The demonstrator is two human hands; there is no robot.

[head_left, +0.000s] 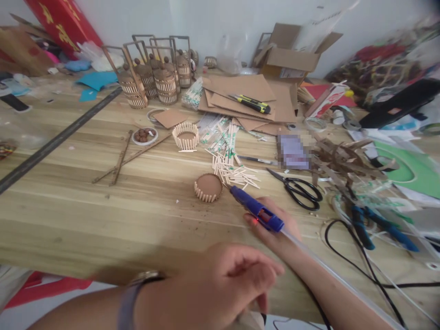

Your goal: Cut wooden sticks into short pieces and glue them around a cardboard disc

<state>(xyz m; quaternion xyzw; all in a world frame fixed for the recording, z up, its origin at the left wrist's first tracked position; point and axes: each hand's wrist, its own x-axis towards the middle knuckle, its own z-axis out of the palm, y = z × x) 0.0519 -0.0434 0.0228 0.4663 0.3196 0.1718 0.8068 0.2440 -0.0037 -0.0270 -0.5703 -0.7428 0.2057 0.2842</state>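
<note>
My right hand (292, 220) is wrapped around a blue hot glue gun (256, 208), with a clear glue stick running out of its back. The gun's nozzle points at the right rim of a small round brown base (210, 185), which has short wooden sticks standing along its front edge. Low in the view is my left hand (220, 284), its fingers loosely bent and no object visible in them. Beyond the base lies a pile of loose short wooden sticks (237, 174). Farther back stands a round piece ringed with upright sticks (185, 136).
Black-handled scissors (302, 192), blue-handled pliers (362, 227) and a black cord (330, 233) lie at right. Several lidded stick baskets (167, 87) stand at the back. A cutter knife (252, 104) rests on cardboard (237, 87). Brown balls fill a white dish (145, 136).
</note>
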